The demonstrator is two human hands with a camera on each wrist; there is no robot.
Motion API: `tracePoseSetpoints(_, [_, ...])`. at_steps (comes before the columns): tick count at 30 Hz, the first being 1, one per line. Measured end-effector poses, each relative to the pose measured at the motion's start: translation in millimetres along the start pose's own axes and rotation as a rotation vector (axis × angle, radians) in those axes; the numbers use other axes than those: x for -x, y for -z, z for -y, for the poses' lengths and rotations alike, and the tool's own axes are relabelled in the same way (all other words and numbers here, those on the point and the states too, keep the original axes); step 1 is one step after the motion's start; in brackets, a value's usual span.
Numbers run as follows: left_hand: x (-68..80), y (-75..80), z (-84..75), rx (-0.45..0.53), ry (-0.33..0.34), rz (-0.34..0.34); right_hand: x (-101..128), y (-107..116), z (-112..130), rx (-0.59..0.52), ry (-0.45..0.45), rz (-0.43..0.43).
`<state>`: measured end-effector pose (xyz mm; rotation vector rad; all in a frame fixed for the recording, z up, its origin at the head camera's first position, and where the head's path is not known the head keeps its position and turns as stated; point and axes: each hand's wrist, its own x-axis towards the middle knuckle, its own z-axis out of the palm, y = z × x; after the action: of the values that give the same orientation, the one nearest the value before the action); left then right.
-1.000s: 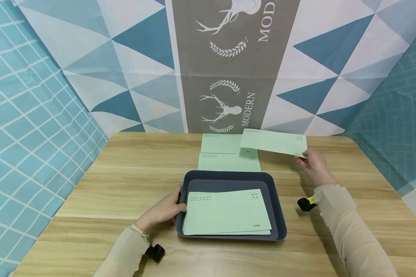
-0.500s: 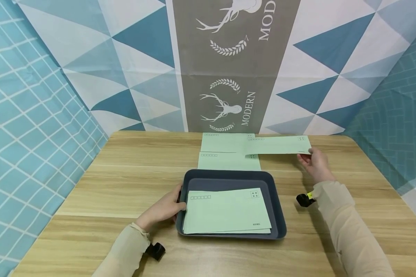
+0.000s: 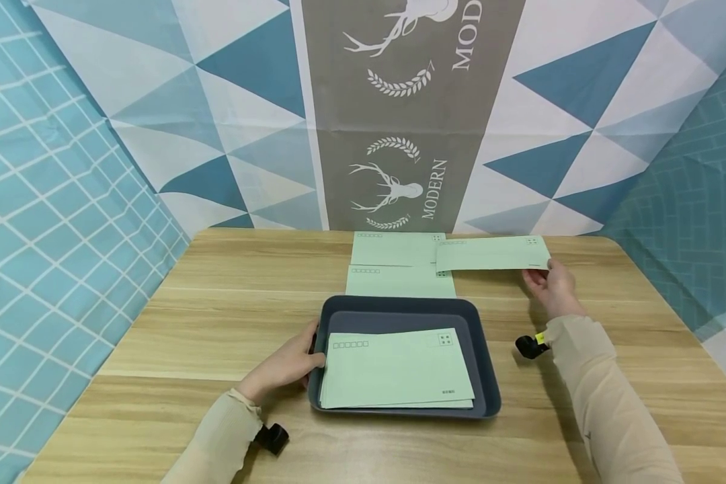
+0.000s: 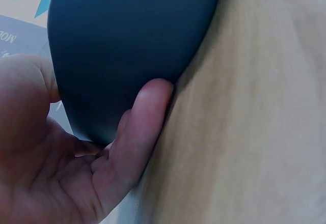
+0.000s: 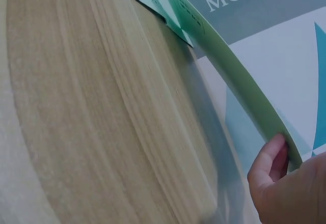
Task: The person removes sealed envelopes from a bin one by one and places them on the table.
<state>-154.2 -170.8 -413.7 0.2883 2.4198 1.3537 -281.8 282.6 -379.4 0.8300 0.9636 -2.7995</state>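
Observation:
A dark grey tray (image 3: 487,376) sits mid-table with a stack of pale green envelopes (image 3: 393,370) in it. My left hand (image 3: 287,366) grips the tray's left rim; in the left wrist view my fingers (image 4: 137,132) curl under the tray (image 4: 127,40). My right hand (image 3: 550,286) pinches the right corner of another green envelope (image 3: 490,254), held low over the far right of the table. In the right wrist view that envelope (image 5: 239,91) is seen edge-on above the wood, fingertips (image 5: 267,165) under it. Two more envelopes (image 3: 396,265) lie flat behind the tray.
The wooden table (image 3: 218,309) ends at a patterned cloth backdrop (image 3: 399,121) just behind the far envelopes. Blue tiled panels (image 3: 54,222) close in both sides. Small black wrist cameras (image 3: 526,346) hang under both sleeves.
My right hand has carried the envelope lower and a little to the right, levelling it out beside the two flat envelopes. The left hand and tray have stayed put.

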Motion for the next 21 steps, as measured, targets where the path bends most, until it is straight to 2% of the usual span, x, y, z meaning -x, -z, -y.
tracePoseSetpoints(13, [0.1, 0.4, -1.7, 0.009, 0.013, -0.003, -6.2, -0.6, 5.0, -0.133, 0.038, -0.046])
tracePoseSetpoints(16, [3.8, 0.4, -8.8, 0.002, 0.012, -0.002, -7.5, -1.0, 5.3, -0.16, 0.041, -0.061])
tracePoseSetpoints(21, [14.4, 3.2, -29.4, 0.003, 0.015, 0.008, -9.6, 0.2, 4.7, -0.165, 0.051, -0.058])
